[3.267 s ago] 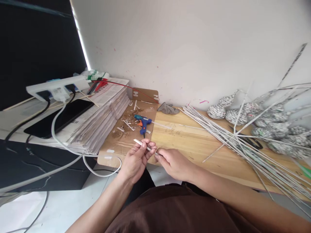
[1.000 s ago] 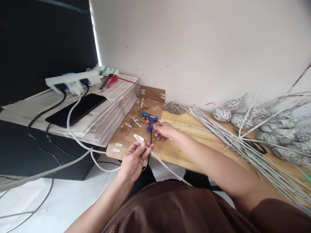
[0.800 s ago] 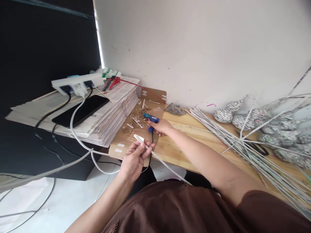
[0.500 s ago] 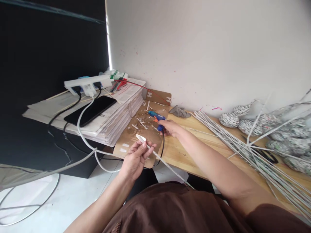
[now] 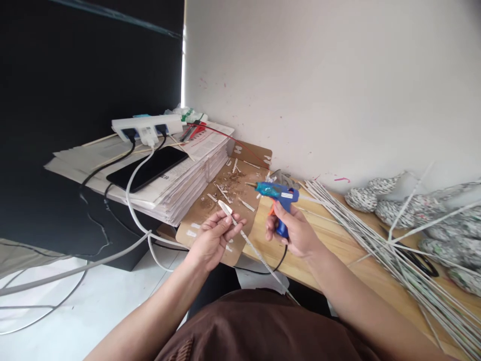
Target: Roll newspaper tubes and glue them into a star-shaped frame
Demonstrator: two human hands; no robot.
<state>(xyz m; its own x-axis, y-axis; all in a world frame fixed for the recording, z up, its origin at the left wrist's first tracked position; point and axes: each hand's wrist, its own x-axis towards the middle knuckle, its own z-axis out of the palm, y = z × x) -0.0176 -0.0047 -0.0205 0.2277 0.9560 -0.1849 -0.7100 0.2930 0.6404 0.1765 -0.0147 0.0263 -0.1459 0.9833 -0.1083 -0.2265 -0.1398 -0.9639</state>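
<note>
My left hand (image 5: 215, 237) pinches a rolled paper stick (image 5: 259, 255) close to its flattened white end, which points up and away from me. The stick's other end runs down toward my lap. In my right hand (image 5: 295, 231) is a blue glue gun (image 5: 287, 198), lifted above the table, its metal nozzle pointing left and my fingers wrapped round the handle by the orange trigger. A glue stick shows at its back. Below the hands lies a brown cardboard sheet (image 5: 244, 176) with dried glue and paper scraps (image 5: 221, 191) on it.
On the left, a stack of newspapers (image 5: 188, 188) carries a black phone (image 5: 147, 169) and a white power strip (image 5: 146, 125) with cords hanging off. A bundle of paper sticks (image 5: 349, 220) crosses the wooden table (image 5: 319, 250). Woven paper shapes (image 5: 363, 200) stand along the wall.
My right hand has picked the glue gun up off the cardboard and brought it right and closer to me. My left hand keeps its pinch on the paper stick.
</note>
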